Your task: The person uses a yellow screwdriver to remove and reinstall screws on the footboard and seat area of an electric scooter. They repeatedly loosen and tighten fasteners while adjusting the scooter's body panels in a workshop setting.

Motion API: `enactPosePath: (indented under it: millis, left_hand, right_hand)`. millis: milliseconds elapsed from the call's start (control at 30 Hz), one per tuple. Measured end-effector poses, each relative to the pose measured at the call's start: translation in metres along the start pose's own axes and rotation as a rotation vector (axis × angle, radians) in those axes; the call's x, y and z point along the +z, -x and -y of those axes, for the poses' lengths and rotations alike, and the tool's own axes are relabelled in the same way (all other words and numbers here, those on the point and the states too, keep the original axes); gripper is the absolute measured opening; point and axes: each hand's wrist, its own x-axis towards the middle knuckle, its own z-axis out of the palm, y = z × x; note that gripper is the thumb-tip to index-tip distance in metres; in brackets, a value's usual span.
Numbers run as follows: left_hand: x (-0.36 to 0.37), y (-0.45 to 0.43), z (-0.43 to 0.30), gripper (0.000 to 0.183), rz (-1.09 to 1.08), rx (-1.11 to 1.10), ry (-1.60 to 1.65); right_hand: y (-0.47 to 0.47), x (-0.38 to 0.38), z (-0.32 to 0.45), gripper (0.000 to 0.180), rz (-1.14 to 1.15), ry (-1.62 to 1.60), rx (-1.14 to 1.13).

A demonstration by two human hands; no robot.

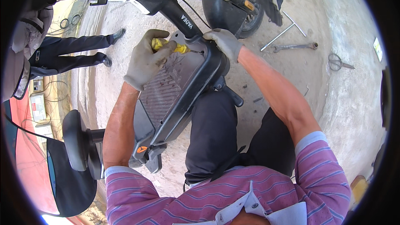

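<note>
My left hand, in a grey work glove, grips a screwdriver by its yellow handle. The shaft points right, and its tip meets a dark hole at the front corner of the electric scooter's footboard. My right hand, also gloved, rests on the front rim of the footboard beside the steering column. Its fingers curl over the black plastic edge; whether they pinch anything there is hidden. The footboard has a ribbed, dirt-stained surface. It lies between my arms, close to my bent knee.
On the concrete ground to the right lie a T-handle wrench, a combination wrench and scissors. Small dark parts lie nearer me. The scooter's front wheel is ahead. A person in dark trousers stands at the left, near the saddle.
</note>
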Motion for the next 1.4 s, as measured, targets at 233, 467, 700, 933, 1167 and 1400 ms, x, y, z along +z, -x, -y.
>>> enactPosePath:
  millis: [233, 467, 700, 933, 1167, 1400]
  left_hand:
    - [0.007, 0.008, -0.008, 0.04, -0.072, 0.165, -0.113]
    - [0.005, 0.0, -0.004, 0.042, -0.082, 0.148, -0.115]
    - [0.009, -0.009, 0.002, 0.051, -0.191, -0.07, -0.103]
    - [-0.008, 0.005, 0.041, 0.044, -0.315, -0.132, 0.249]
    - [-0.003, 0.065, 0.053, 0.031, -0.384, -0.03, 0.66]
    - [0.062, 0.101, 0.008, 0.043, 0.017, 0.142, 0.247]
  right_hand:
    - [0.015, 0.006, 0.011, 0.036, -0.002, -0.049, 0.011]
    - [0.013, -0.003, 0.01, 0.03, 0.016, 0.021, 0.021]
    - [0.011, -0.004, 0.007, 0.035, 0.042, -0.099, 0.053]
    - [0.013, -0.003, 0.008, 0.034, 0.026, -0.256, 0.113]
    - [0.013, -0.011, 0.014, 0.033, 0.078, 0.091, 0.072]
    - [0.019, 0.01, 0.028, 0.061, -0.002, 0.41, 0.147]
